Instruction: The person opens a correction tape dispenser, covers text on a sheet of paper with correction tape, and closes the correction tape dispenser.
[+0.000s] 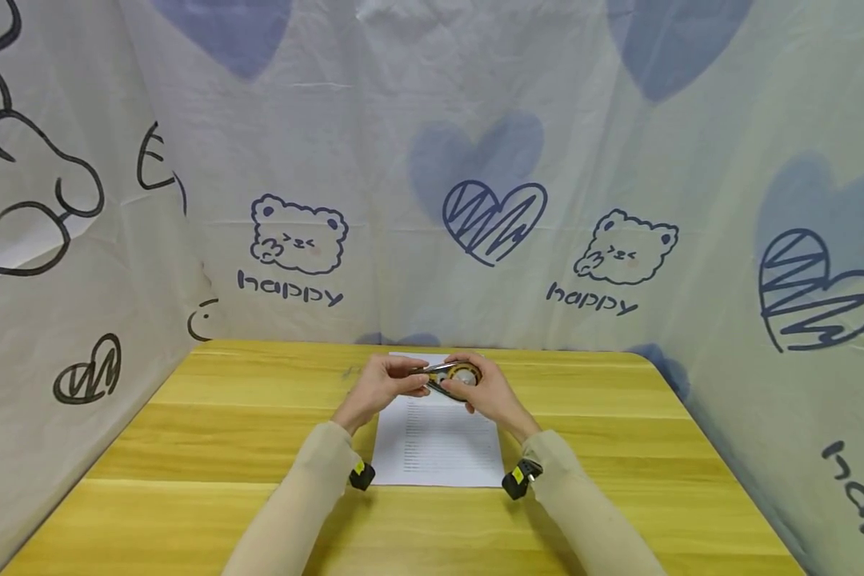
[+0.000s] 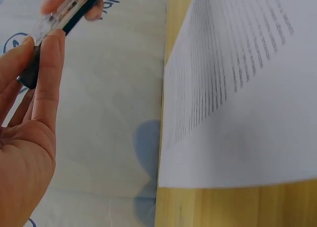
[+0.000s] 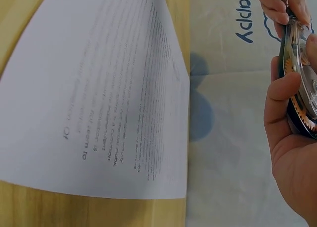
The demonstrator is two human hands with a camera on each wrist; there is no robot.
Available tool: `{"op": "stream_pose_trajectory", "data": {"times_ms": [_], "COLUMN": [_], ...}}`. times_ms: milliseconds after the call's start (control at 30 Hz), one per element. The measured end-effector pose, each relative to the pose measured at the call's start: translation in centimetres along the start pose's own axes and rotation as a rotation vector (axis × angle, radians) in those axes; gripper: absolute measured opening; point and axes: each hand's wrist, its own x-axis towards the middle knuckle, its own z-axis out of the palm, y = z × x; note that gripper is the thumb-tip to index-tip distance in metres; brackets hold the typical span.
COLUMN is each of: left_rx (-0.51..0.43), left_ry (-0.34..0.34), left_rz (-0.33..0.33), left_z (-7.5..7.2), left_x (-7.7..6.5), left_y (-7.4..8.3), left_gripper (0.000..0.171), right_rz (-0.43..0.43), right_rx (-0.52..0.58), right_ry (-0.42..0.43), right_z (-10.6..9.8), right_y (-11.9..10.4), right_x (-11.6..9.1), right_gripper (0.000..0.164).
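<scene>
A correction tape (image 1: 465, 374) with a clear case, orange gear wheels and a dark edge is held up above a printed sheet of paper (image 1: 450, 448). My right hand (image 1: 495, 398) grips its wide body, the fingers curled round it in the right wrist view. At the narrow end, my left hand (image 1: 377, 390) pinches a dark tip (image 2: 30, 71) between thumb and fingers. The fingers hide part of the case, and whether the dark tip is a separate cap I cannot tell.
The sheet lies on a yellow wood-grain table (image 1: 209, 448), its text lines running across it. Behind and at both sides hangs a pale cloth (image 1: 396, 264) printed with hearts and bear faces. Each wrist wears a small black camera (image 1: 516, 480).
</scene>
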Motion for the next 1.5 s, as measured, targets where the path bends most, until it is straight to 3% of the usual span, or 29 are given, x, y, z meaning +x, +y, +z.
{"op": "stream_pose_trajectory", "data": {"times_ms": [133, 300, 500, 667, 1100, 1233, 1367, 1500], "left_rx": [0.006, 0.097, 0.334, 0.516, 0.969, 1.011, 1.021, 1.019], "left_ry": [0.032, 0.105, 0.175, 0.217, 0.137, 0.153, 0.179, 0.190], "left_rz": [0.002, -0.022, -0.084, -0.149, -0.205, -0.235, -0.268, -0.294], "left_z": [-0.7, -1.6, -2.3, -3.2, -6.2, -6.9, -7.2, -7.4], "left_x": [-0.2, -0.4, -0.6, -0.8, -1.8, -1.9, -2.0, -2.4], "left_y": [-0.6, -1.0, -0.9, -1.3, -2.1, -2.3, -2.4, -2.4], "left_gripper": [0.035, 0.032, 0.027, 0.025, 0.020, 0.014, 0.028, 0.019], "right_rz": [0.007, 0.026, 0.028, 0.082, 0.173, 0.177, 0.194, 0.221], "right_rx": [0.032, 0.063, 0.040, 0.022, -0.037, -0.019, -0.006, -0.017], "right_ry": [0.028, 0.064, 0.116, 0.148, 0.170, 0.159, 0.167, 0.196], "right_z": [-0.4, -1.2, -1.7, -1.6, -1.7, -1.6, -1.4, -1.2], "right_y": [0.5, 0.8, 1.4, 1.2, 1.6, 1.5, 1.7, 1.9], "right_x": [0.0, 0.0, 0.1, 0.1, 0.0, 0.1, 0.0, 0.0], "right_gripper": [0.042, 0.048, 0.048, 0.050, 0.038, 0.034, 0.034, 0.042]}}
